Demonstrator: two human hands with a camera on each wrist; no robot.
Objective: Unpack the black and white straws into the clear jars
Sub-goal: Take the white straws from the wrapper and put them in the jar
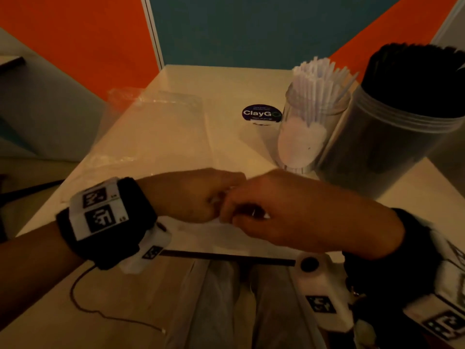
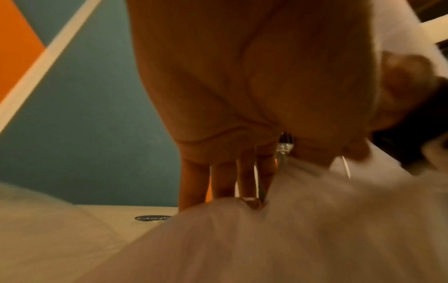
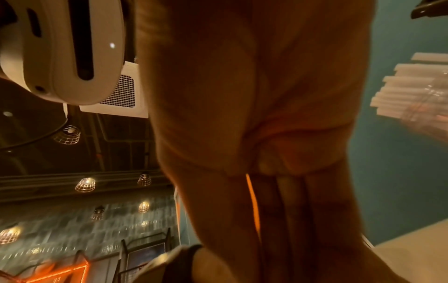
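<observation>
Left hand (image 1: pixel 191 195) and right hand (image 1: pixel 284 210) both pinching clear wrapper (image 1: pixel 226 222), knuckles touching

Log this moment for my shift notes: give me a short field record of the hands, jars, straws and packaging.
left hand: pinching a clear wrapper at the table's near edge
right hand: pinching the same wrapper, knuckles meeting the left
white straws: upright in the small jar
black straws: filling the large jar, right of the small one
empty bags: flat on the table, left of the jars
</observation>
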